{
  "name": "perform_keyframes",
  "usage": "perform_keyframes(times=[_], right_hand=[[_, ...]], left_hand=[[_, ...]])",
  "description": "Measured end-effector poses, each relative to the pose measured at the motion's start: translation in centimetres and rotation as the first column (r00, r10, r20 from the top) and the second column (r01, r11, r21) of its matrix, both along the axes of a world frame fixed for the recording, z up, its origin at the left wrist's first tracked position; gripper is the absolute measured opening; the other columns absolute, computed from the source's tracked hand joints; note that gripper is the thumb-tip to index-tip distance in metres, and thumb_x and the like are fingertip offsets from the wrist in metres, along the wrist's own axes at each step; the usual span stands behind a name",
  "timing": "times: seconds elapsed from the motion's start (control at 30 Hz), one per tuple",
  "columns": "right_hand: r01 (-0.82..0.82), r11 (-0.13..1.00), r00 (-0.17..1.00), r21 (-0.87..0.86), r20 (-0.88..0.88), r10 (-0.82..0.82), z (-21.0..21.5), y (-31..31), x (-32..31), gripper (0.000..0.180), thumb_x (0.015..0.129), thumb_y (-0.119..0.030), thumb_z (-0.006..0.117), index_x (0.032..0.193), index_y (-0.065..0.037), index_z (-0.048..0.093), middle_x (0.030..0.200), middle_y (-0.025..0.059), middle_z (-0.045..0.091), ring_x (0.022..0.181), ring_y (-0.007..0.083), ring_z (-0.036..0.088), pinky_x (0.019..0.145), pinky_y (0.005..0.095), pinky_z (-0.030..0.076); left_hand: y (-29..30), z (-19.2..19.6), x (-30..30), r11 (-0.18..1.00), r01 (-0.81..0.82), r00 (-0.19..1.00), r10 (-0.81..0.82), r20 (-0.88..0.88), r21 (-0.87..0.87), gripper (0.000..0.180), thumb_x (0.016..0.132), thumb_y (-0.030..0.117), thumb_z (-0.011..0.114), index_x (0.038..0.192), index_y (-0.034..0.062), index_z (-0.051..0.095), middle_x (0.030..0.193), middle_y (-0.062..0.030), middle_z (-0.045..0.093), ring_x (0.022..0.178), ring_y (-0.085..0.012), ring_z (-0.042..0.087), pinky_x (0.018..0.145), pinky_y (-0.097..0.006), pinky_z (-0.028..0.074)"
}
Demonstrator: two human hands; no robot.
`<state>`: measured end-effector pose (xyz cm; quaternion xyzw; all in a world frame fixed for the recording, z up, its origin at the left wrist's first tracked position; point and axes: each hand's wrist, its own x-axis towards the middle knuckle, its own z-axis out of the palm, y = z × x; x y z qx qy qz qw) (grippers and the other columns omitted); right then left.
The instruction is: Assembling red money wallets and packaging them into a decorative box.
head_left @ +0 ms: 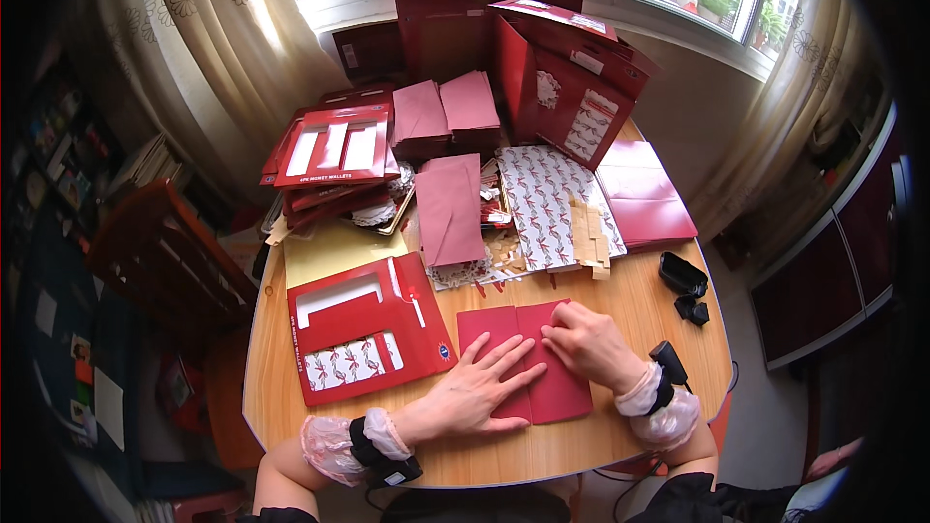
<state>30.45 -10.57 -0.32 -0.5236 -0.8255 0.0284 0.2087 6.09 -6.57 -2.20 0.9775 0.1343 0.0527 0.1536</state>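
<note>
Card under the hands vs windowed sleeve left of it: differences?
The sleeve is larger than the card. The sleeve shows patterned paper through a cut-out; the card's visible face is plain. The left hand and right hand are on the card; neither touches the sleeve. Both are red and lie on the table.

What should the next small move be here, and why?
Perhaps slide the right hand down the red card, pressing its right half: that hand sits curled near the half's top, while the left hand lies spread mostly over the left.
</note>
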Motion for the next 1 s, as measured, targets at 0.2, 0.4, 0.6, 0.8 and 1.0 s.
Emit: perform_keyframes(times=[0.2, 0.4, 0.6, 0.8, 1.0], right_hand=[[0.038, 0.999, 0.993, 0.032, -0.116, -0.034, -0.4, 0.5, 0.4, 0.008, 0.081, -0.015, 0.074, 0.087, -0.009, 0.072, 0.089, 0.0027, 0.063, 0.087, 0.0213, 0.064, 0.068, 0.0351, 0.054], [0.082, 0.997, 0.983, 0.01, -0.164, -0.079, -0.5, 0.5, -0.1, 0.004, 0.08, -0.012, 0.073, 0.081, -0.008, 0.073, 0.088, 0.0034, 0.063, 0.086, 0.0217, 0.064, 0.068, 0.035, 0.054], [0.123, 0.992, 0.975, 0.012, -0.19, -0.118, -0.5, 0.6, -0.4, 0.003, 0.081, -0.01, 0.072, 0.08, -0.007, 0.073, 0.086, 0.0037, 0.063, 0.084, 0.0214, 0.064, 0.067, 0.0352, 0.053], [0.097, 0.995, 0.985, 0.037, -0.144, -0.09, -0.6, 0.7, 0.2, 0.006, 0.082, -0.011, 0.072, 0.084, -0.007, 0.067, 0.087, 0.0047, 0.063, 0.083, 0.024, 0.064, 0.068, 0.0358, 0.053], [0.05, 0.998, 0.977, -0.032, -0.205, -0.056, -0.1, 0.6, 0.3, 0.009, 0.082, -0.012, 0.072, 0.085, -0.008, 0.065, 0.088, 0.0053, 0.061, 0.086, 0.0244, 0.062, 0.068, 0.036, 0.052]], left_hand=[[0.1, 0.0, -0.1, 1.0, -0.004, 1.0, 0.004, -0.012, -0.003, 0.078, 0.094, 0.064, 0.05, 0.156, 0.0201, 0.034, 0.163, -0.0186, 0.024, 0.151, -0.0332, 0.024, 0.12, -0.058, 0.014], [0.1, -0.1, 0.0, 1.0, -0.002, 1.0, 0.002, 0.016, -0.012, 0.077, 0.094, 0.064, 0.05, 0.156, 0.0196, 0.034, 0.162, -0.0185, 0.024, 0.15, -0.0329, 0.025, 0.12, -0.058, 0.014], [0.1, -0.1, -0.1, 1.0, -0.002, 1.0, 0.002, 0.018, -0.007, 0.078, 0.095, 0.064, 0.049, 0.156, 0.0186, 0.035, 0.162, -0.0189, 0.025, 0.15, -0.0326, 0.025, 0.12, -0.058, 0.014], [0.1, -0.1, -0.1, 1.0, 0.0, 1.0, 0.0, 0.022, -0.01, 0.078, 0.095, 0.064, 0.049, 0.156, 0.0181, 0.034, 0.162, -0.0195, 0.025, 0.15, -0.0324, 0.025, 0.121, -0.058, 0.013], [0.1, 0.1, -0.1, 1.0, -0.002, 1.0, 0.003, 0.027, -0.023, 0.077, 0.095, 0.064, 0.048, 0.156, 0.0182, 0.034, 0.161, -0.0197, 0.026, 0.151, -0.0323, 0.025, 0.121, -0.057, 0.011]])
